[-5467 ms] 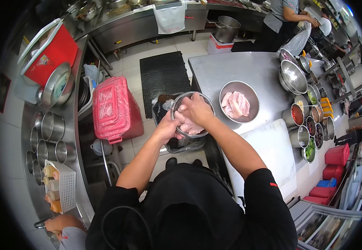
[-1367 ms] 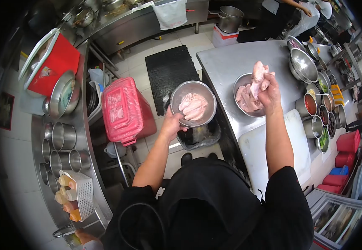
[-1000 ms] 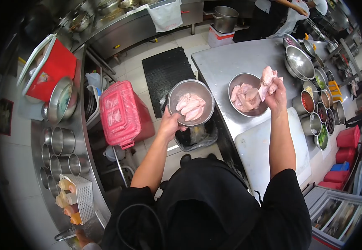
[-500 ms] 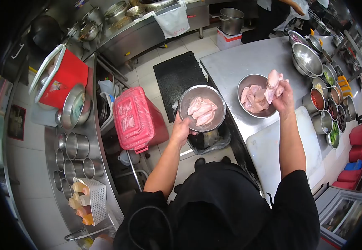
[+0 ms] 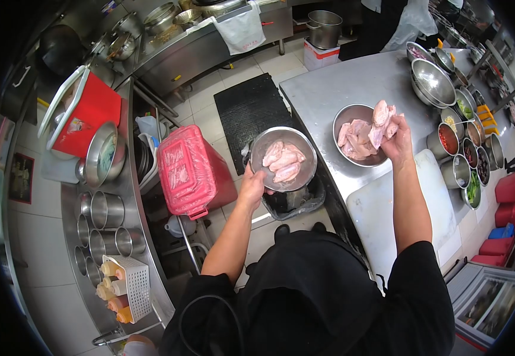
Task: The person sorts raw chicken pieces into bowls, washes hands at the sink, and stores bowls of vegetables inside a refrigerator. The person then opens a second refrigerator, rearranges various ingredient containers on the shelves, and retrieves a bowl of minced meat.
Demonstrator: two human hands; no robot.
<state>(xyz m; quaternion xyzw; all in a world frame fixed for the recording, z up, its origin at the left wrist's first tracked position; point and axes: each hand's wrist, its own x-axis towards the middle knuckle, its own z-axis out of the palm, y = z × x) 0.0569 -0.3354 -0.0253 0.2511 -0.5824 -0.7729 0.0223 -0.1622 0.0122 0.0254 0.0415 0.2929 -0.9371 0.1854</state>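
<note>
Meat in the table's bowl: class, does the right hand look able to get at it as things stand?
Probably yes: the meat lies uncovered in the open bowl, with the right hand close by. The pieces it holds, though, might hamper another grasp.

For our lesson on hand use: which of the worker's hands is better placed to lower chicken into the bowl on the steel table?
Probably the right hand: it holds chicken pieces close to the table bowl, while the left hand is busy holding the other bowl.
</note>
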